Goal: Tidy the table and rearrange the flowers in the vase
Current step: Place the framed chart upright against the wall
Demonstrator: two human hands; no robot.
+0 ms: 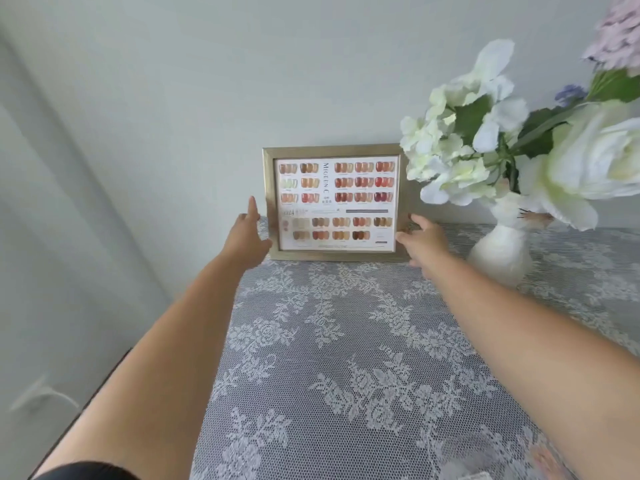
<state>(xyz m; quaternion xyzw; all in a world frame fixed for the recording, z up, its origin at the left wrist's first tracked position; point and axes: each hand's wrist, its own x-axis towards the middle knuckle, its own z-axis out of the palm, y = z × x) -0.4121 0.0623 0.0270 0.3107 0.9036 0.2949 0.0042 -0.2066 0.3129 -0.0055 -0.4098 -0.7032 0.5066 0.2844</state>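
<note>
A gold picture frame (336, 152) with a nail-colour chart stands upright at the back of the table, against the wall. My left hand (246, 233) lies with straight fingers along the frame's left edge. At the frame's lower right corner my right hand (424, 242) touches the edge, fingers spread. Right of the frame stands a white vase (502, 251) holding white flowers (460, 147) with green leaves; a large white bloom (595, 161) leans to the right, and a pink flower head (620, 36) rises at the top right.
A grey lace tablecloth (346, 358) covers the table. The table's dark left edge (114, 368) runs beside a pale wall. A small blurred object (467, 472) sits at the bottom edge on the right.
</note>
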